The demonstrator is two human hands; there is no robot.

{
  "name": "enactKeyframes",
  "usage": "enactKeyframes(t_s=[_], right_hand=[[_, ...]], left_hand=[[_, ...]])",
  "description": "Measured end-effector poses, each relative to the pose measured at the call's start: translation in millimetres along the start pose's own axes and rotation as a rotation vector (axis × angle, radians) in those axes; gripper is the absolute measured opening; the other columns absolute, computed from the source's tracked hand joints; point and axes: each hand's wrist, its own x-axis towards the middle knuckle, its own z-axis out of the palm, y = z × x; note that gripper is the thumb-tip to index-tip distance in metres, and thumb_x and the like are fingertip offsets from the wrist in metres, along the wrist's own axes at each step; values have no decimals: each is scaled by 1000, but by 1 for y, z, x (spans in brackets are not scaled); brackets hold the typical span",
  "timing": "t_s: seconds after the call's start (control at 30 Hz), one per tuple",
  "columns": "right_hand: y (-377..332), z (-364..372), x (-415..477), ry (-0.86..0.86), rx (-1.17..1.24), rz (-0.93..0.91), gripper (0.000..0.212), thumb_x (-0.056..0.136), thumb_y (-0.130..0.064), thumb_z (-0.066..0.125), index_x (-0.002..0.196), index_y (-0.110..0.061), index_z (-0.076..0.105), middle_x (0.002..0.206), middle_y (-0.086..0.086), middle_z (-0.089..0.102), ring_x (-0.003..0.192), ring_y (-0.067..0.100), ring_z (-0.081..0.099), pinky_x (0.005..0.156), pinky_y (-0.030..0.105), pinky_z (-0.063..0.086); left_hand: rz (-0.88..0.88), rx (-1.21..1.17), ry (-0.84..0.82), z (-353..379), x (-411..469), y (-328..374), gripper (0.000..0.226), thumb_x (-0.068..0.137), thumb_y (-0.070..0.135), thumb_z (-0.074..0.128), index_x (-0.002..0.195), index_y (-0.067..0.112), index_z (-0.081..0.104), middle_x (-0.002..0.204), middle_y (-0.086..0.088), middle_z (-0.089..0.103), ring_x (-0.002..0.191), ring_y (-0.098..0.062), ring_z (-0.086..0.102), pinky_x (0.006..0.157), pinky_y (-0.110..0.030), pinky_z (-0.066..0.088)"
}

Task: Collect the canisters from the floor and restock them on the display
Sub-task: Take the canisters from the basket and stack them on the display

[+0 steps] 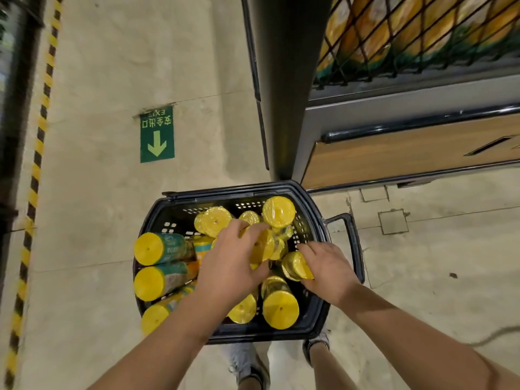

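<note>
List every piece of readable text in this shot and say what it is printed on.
"EXIT": on the green floor sign, seen upside down from here.
"安全出口": same sign, on the line next to "EXIT", also upside down, with a pale arrow beside it.
Labels on the canisters in the basket: there is lettering, but it is too blurred to read.
Bags behind the display mesh: no text can be made out.
</note>
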Motion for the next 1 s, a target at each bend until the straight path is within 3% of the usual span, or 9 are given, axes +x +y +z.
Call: enactKeyframes(t_s=[0.13,0.33,0.47,0.67,0.87,1.0], right_hand=[[-5,-31,-21,95,95,0,76,77,-44,77,143,-20,49,128,2,58,122,26,54,108,37,36],[-27,-136,-74,277,154,43,80,73,-63,59,144,-26,49,129,-3,58,121,24,54,103,38,41],[-44,-219,-114,426,203,44,81,70,-65,59,142,-30,49,125,-6,58,116,20,55,97,38,46],[-60,-339,-176,584,296,18,87,66,-72,53,142,-31,48,125,-7,54,118,19,52,96,39,46],[-68,-447,-233,733,374,-69,82,69,-57,72,143,-34,48,129,-12,54,123,13,50,98,34,45],[-73,-506,-261,843,441,-99,83,73,-56,80,145,-39,44,137,-15,51,126,7,48,99,29,45]], left_hand=[[-2,2,64,-49,-15,13,73,82,53,66,145,51,28,138,14,34,127,-12,43,75,-35,57],[32,-43,200,-145,-49,51,74,81,53,66,147,52,31,129,18,39,116,-8,48,77,-32,53],[52,-47,311,-215,-72,82,74,78,56,66,146,52,36,126,18,43,112,-8,50,73,-36,54],[100,-133,461,-324,-103,135,79,66,60,62,142,50,42,123,20,46,113,-10,53,89,-42,55],[180,-250,636,-408,-122,184,69,71,50,73,136,44,48,124,21,54,114,-7,53,92,-44,53],[223,-353,710,-449,-124,209,64,75,43,78,133,42,51,121,17,58,108,-4,56,89,-37,54]])
